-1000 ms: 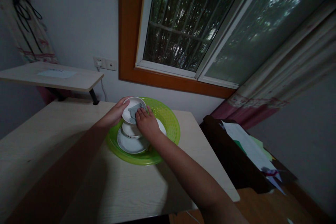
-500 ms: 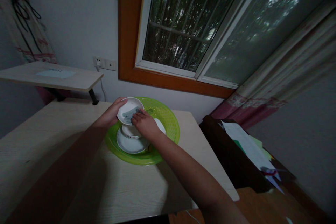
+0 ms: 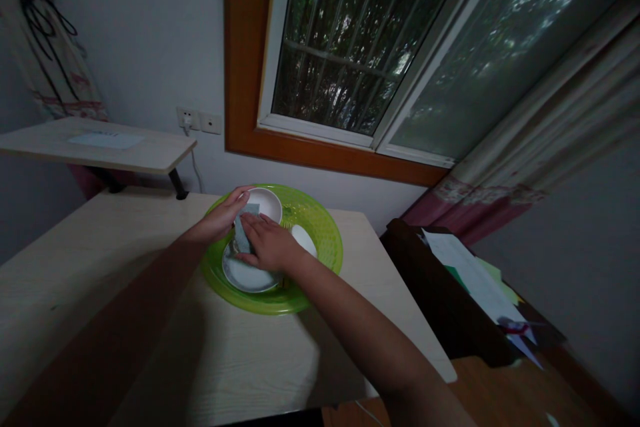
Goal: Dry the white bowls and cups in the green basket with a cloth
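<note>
My left hand grips a small white bowl by its left rim, holding it tilted above a green plastic basket. A grey-green cloth lies under the fingers of my right hand, pressed against the near side of the bowl. Below the cloth, a white plate rests in the basket. Another white dish sits to the right, partly behind my right wrist. Part of the bowl is hidden by the cloth and my fingers.
The basket stands on a pale wooden table. At the back left is a raised shelf with a paper on it. A wall socket and a window are behind. Papers lie on dark furniture at the right.
The cloth has moved from inside the bowl to its near outer side, with my right hand now flatter over it. The bowl has shifted slightly right and tipped. The basket has not moved.
</note>
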The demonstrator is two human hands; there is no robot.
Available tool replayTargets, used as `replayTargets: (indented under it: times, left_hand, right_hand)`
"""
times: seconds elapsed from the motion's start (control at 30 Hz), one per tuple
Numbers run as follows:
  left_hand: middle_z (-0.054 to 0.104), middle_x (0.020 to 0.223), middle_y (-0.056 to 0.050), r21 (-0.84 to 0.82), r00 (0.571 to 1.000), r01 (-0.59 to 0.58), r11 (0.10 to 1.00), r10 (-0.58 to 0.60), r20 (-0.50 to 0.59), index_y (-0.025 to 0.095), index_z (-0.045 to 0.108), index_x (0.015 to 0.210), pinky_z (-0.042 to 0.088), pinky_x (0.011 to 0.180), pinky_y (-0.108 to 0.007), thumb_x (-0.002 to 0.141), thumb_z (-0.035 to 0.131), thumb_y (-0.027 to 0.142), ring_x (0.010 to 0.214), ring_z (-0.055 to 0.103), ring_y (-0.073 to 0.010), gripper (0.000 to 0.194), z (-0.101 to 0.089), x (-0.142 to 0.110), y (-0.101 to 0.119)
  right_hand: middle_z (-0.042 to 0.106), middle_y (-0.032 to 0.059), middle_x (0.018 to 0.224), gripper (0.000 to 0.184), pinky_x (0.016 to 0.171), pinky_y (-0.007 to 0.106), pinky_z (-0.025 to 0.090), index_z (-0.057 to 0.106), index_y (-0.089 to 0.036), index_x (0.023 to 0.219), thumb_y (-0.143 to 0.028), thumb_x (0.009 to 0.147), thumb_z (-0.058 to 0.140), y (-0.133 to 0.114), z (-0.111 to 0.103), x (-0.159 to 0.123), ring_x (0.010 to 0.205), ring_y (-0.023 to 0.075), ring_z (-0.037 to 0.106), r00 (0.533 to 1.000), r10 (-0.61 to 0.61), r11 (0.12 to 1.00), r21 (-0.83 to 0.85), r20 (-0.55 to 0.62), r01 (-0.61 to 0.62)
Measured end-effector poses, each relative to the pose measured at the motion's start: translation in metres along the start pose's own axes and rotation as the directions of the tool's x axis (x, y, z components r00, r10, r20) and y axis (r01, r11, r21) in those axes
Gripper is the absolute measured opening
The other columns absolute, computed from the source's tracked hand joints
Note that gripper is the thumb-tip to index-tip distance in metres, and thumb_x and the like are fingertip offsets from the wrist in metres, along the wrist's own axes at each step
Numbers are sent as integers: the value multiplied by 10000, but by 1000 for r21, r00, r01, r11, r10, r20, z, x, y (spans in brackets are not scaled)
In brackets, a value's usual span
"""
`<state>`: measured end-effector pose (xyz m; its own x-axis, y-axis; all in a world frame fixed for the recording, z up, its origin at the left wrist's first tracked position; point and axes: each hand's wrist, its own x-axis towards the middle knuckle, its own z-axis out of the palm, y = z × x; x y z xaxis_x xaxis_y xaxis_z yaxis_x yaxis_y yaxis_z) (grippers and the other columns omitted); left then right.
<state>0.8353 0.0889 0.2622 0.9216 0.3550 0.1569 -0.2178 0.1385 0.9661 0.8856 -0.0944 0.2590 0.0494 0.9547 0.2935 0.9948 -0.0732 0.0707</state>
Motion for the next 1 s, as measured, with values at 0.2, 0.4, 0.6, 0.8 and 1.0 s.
replayTargets:
  times: [0.2,0.4,0.6,0.8,1.0]
  left_hand:
    - [700,1266,-87,4,999,-16,1000,16,36,227,669,1244,493,995,-330,894,688,535,1218,621,-245,466,2,0,-3]
    - [697,1271,-99,-15,998,-4,1000,5,63,208,655,1250,476,1041,-356,883,693,518,1227,627,-258,481,3,5,-7]
    - [712,1206,-87,53,999,-34,998,34,4,209,646,1252,504,953,-339,895,658,534,1120,654,-244,483,1,6,-8]
    - [707,1171,-65,97,999,-37,995,39,-23,220,629,1290,498,808,-291,922,630,566,983,645,-213,505,-2,4,-5]
    - [702,1181,-52,97,997,-54,994,59,-49,247,657,1281,489,790,-277,907,657,569,1000,633,-217,494,-4,4,-6]
  right_hand:
    - [297,250,1692,862,1321,500,187,339,-10,1601,-646,1030,458,-1,1,2,1595,330,274,995,98,990,-104,-5,-98]
    - [233,259,1707,870,1316,538,174,376,13,1580,-601,993,562,2,-1,2,1602,374,236,977,214,962,-170,-12,-213]
    - [409,330,1603,777,1279,509,262,485,77,1487,-521,998,570,-2,-4,7,1501,383,433,959,282,928,-257,17,-268]
    - [755,219,1149,404,1009,412,511,719,-51,1126,-415,984,614,-6,-17,9,1065,305,716,968,220,960,-205,123,-192]
    - [743,172,1229,435,961,383,531,606,-98,1340,-322,969,634,-1,-18,4,1071,279,712,988,89,995,-57,125,-83]
